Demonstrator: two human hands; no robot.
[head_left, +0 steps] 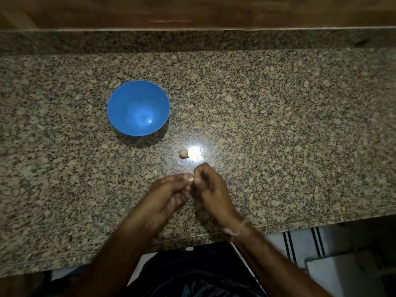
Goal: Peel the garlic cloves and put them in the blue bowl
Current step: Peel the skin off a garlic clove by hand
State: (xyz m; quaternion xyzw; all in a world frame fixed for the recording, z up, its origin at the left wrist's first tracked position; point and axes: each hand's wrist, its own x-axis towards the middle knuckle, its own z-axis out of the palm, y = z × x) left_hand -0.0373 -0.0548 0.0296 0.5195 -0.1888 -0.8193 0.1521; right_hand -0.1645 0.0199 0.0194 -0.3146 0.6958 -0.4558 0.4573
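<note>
Pale garlic clove [190, 179] pinched between left hand [169, 189] and right hand [211, 185] (fingers curled).

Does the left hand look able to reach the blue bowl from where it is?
Probably yes: nothing tall stands on the counter between the left hand and the blue bowl, though its fingers are pinching a garlic clove.

The one camera sits on the person's head, looking forward and steeply down, close over the bench [278, 116], its wide view reaching from near edge to back.
</note>
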